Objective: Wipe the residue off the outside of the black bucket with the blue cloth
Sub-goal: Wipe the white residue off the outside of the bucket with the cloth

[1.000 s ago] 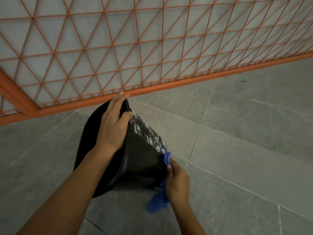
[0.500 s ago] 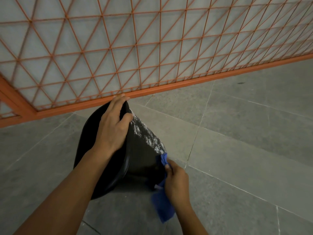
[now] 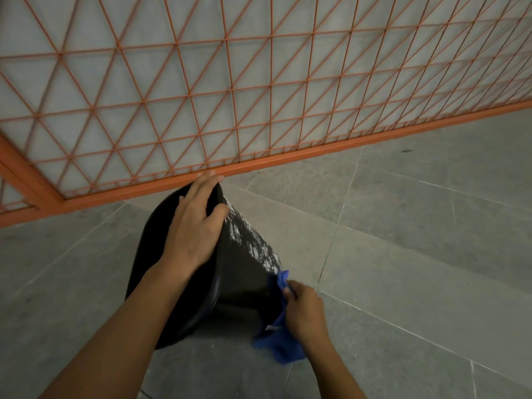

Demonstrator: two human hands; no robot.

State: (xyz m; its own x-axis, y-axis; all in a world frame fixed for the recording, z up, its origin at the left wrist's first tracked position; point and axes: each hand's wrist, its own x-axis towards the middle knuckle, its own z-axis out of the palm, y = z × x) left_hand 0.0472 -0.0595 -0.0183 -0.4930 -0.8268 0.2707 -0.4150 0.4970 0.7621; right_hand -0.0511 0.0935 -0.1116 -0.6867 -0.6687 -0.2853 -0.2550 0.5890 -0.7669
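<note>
- Black bucket (image 3: pixel 244 272) tipped on its side on the grey tiled floor (image 3: pixel 403 254), close before an orange mesh fence (image 3: pixel 259 96), outer wall turned up and to the right.
- Left hand (image 3: pixel 195 226) clamped over the raised rim, fingers curled across the edge – steadying the tilt.
- Right hand (image 3: pixel 305 309) closed on the blue cloth (image 3: pixel 280 338), a bunched end pressed to the wall near the bucket's base, the rest hanging loose toward the floor.
- White residue (image 3: pixel 250 243) streaked along the right side of the wall, from just below the left thumb down to the cloth.
- Step in hand, by the look of it: wiping mid-way – the streak mostly uncleaned.
- Next move likely calls for firm pressure up along the streak, the rim held fast against sliding or rolling.
</note>
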